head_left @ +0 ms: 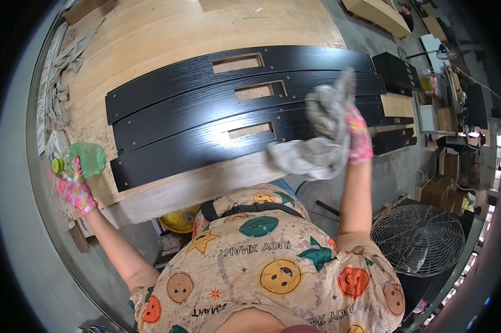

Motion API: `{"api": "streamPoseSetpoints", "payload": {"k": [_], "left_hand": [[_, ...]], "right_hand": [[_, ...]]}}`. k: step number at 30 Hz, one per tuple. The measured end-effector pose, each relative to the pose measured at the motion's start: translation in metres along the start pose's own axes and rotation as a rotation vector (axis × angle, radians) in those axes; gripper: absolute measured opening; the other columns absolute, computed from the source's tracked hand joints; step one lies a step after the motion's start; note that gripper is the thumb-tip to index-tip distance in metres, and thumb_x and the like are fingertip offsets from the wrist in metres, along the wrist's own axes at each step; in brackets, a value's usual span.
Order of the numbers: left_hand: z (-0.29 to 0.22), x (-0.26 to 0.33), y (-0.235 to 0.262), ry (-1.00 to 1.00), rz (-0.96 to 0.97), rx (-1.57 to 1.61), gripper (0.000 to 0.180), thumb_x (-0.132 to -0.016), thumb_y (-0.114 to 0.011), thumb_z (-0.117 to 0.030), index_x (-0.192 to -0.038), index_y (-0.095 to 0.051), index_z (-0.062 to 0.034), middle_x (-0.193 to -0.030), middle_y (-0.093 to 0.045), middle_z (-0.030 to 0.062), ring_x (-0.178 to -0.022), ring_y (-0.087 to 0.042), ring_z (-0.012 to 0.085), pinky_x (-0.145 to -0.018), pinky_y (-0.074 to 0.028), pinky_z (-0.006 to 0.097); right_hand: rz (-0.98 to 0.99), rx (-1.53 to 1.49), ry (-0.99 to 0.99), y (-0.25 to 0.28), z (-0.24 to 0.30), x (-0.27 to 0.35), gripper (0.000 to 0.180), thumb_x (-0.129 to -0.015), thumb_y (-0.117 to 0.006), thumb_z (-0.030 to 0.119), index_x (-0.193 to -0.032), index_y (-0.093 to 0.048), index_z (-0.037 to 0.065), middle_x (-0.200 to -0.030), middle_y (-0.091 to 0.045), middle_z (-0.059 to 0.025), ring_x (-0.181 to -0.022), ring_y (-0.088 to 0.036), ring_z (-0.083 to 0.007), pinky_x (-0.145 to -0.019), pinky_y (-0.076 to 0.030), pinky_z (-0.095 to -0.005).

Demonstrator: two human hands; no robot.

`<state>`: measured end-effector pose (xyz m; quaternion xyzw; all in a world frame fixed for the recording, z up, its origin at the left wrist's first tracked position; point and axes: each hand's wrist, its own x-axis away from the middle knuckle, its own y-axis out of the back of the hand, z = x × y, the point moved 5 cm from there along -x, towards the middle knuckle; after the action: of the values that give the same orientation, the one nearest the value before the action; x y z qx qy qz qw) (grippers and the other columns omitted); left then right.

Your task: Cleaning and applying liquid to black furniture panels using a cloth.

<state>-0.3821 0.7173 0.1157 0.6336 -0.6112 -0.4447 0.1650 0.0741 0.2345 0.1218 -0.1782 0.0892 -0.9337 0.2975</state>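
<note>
Three long black boards (178,123) lie side by side on the wooden worktable, each with a rectangular cutout and several small holes. At the far left, my left hand (75,191), in a pink patterned glove, is closed round the neck end of a clear green plastic bottle (89,159). The bottle lies tilted, its yellow-green cap toward the table's left end. My right hand (359,136), also gloved in pink, grips a bunched grey-white cloth (322,119) over the right part of the boards. The cloth is smeared by motion, and part of it hangs past the front edge.
Another grey rag (75,55) lies along the table's left side, beside the wall. More black panels (394,72) are stacked beyond the right end. A large wire-caged fan (418,240) stands at the lower right. The table's wooden top (167,28) extends behind the boards.
</note>
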Motion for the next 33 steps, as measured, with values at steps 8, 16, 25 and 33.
{"api": "streamPoseSetpoints", "payload": {"k": [8,16,25,33], "left_hand": [[-0.228,0.136,-0.101,-0.733,0.199,0.017,0.052,-0.085,-0.066,-0.033,-0.13,-0.053,-0.0107,-0.134,-0.048,0.0176,-0.125,-0.044,0.0341,-0.106,-0.032,0.048],[-0.23,0.171,-0.161,-0.735,0.416,-0.346,0.063,-0.088,-0.052,-0.053,-0.139,-0.045,-0.0168,-0.146,-0.036,0.0165,-0.136,-0.03,0.0339,-0.113,-0.019,0.048],[-0.226,0.168,-0.156,-0.71,0.387,-0.259,0.058,-0.088,-0.055,-0.048,-0.136,-0.048,-0.0151,-0.143,-0.04,0.0164,-0.134,-0.034,0.0343,-0.112,-0.021,0.049],[-0.217,0.164,-0.156,-0.698,0.299,-0.154,0.04,-0.09,-0.056,-0.029,-0.128,-0.055,-0.0148,-0.136,-0.048,0.0133,-0.128,-0.042,0.0327,-0.108,-0.028,0.049]], "right_hand": [[-0.47,1.278,0.373,0.003,-0.025,0.001,0.024,-0.088,-0.058,0.021,-0.105,-0.062,0.005,-0.1,-0.065,-0.0185,-0.094,-0.064,-0.035,-0.08,-0.051,-0.0419],[-0.444,1.461,0.336,0.04,-0.036,-0.038,0.016,-0.084,-0.062,0.016,-0.095,-0.065,0.006,-0.092,-0.067,-0.0146,-0.089,-0.064,-0.0329,-0.08,-0.051,-0.0403],[-0.61,1.515,0.26,0.05,-0.016,-0.037,0.023,-0.089,-0.054,0.018,-0.103,-0.061,0.002,-0.095,-0.064,-0.0189,-0.091,-0.062,-0.0377,-0.077,-0.05,-0.0427],[-0.031,1.381,0.686,-0.07,-0.093,0.011,0.034,-0.079,-0.061,0.008,-0.113,-0.057,0.005,-0.103,-0.061,-0.017,-0.096,-0.06,-0.0341,-0.082,-0.05,-0.0421]]}}
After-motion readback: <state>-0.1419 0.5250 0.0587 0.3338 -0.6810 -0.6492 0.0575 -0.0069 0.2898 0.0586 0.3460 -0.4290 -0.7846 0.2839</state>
